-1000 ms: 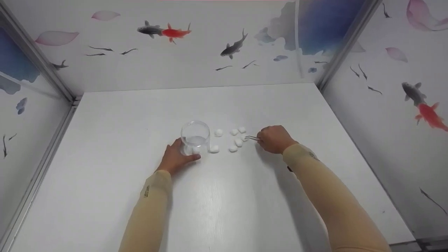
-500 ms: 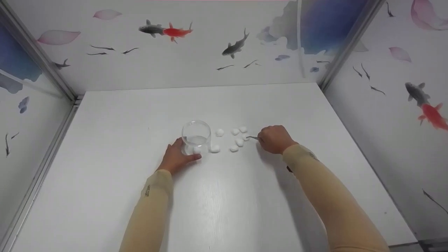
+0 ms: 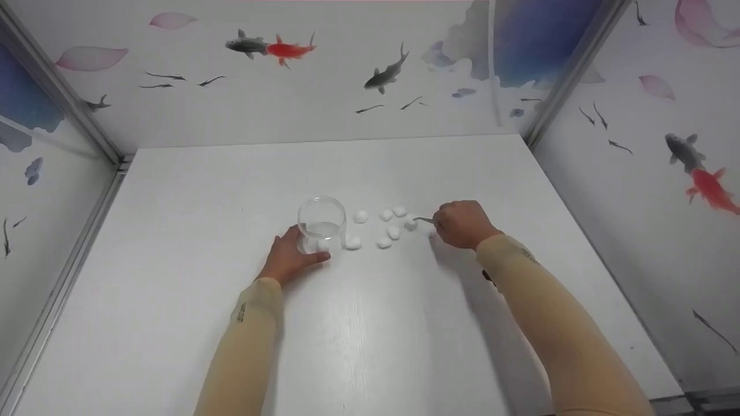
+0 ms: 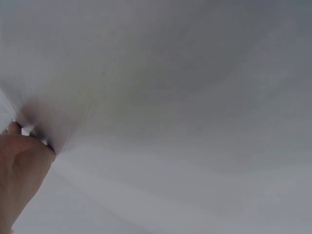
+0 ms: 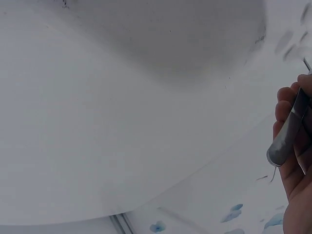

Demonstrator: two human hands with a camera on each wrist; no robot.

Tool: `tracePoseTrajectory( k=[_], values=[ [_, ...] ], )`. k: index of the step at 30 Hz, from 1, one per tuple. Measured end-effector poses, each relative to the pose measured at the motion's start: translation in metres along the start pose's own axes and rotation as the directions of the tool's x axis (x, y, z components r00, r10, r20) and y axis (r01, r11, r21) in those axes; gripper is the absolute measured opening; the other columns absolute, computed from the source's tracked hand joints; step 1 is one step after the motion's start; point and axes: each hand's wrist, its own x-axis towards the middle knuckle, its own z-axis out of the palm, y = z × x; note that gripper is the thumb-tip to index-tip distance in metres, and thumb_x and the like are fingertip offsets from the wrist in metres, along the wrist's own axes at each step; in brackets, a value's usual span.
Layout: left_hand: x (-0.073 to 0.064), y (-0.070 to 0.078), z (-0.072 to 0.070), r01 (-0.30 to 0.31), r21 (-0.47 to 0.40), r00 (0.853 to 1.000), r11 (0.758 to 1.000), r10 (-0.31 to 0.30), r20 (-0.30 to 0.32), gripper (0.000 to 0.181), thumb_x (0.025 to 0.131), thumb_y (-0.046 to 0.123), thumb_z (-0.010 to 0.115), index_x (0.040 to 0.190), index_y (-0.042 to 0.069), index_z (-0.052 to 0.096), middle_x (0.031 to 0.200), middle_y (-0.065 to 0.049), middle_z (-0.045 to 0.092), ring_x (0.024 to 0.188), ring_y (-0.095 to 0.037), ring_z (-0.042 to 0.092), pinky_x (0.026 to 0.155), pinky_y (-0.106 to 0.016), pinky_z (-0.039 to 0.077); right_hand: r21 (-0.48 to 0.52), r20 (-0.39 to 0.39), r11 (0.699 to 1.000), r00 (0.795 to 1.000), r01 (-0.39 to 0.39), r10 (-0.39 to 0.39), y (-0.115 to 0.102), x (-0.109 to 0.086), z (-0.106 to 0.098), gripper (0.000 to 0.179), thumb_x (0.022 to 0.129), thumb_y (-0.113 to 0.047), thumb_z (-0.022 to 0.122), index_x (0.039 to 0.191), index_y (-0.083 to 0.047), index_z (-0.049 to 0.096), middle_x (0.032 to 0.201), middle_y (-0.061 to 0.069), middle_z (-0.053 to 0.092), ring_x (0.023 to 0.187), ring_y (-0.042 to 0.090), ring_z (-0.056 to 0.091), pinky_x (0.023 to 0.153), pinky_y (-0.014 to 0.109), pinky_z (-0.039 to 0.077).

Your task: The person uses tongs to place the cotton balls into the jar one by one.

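Note:
In the head view my left hand (image 3: 287, 257) holds the side of a clear round jar (image 3: 322, 215), its thumb along the front and other fingers partly hidden behind. A white ball shows through the lower jar wall. My right hand (image 3: 467, 223) grips metal tweezers (image 3: 426, 220). A cotton ball (image 3: 410, 223) is at their tip. Between jar and right hand lie more cotton balls (image 3: 393, 233), several of them loosely grouped. In the right wrist view, fingers curl round the tweezers' grey rounded end (image 5: 283, 144). The left wrist view shows only part of the left hand (image 4: 22, 170).
The white tabletop (image 3: 358, 346) reaches to a back wall (image 3: 324, 115) and side walls printed with fish and petals. One cotton ball (image 3: 352, 243) lies close beside the jar. A small pale thing (image 3: 430, 233) shows below the right hand.
My right hand has moved slightly right and away from me, and the cotton ball at the tweezers' tip has shifted with it, apart from its neighbours. The left hand and jar stay put.

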Motion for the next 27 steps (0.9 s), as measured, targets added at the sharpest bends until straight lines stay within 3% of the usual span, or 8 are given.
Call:
tracePoseTrajectory(
  k=[13, 27],
  values=[
    [0.003, 0.003, -0.003, -0.015, 0.012, 1.0, 1.0, 0.015, -0.001, 0.104, 0.078, 0.049, 0.083, 0.154, 0.002, 0.029, 0.156, -0.018, 0.035, 0.147, -0.032, 0.024, 0.123, -0.043, -0.005, 0.037, -0.128, 0.998, 0.991, 0.053, -0.048, -0.006, 0.008, -0.021, 0.015, 0.089, -0.007, 0.065, 0.087, -0.008, 0.08, 0.075, 0.003, 0.07, 0.064, 0.02, 0.067, 0.055, 0.039, 0.058],
    [0.003, -0.003, 0.002, -0.005, 0.017, 1.0, 1.0, 0.006, -0.003, 0.105, 0.077, 0.051, 0.083, 0.155, 0.005, 0.03, 0.157, -0.016, 0.035, 0.147, -0.032, 0.024, 0.123, -0.043, -0.004, 0.027, -0.2, 0.986, 0.968, 0.164, -0.155, -0.058, 0.05, -0.047, 0.017, 0.088, -0.005, 0.062, 0.082, -0.01, 0.077, 0.069, 0.001, 0.066, 0.055, 0.015, 0.058, 0.048, 0.035, 0.054]
  ],
)
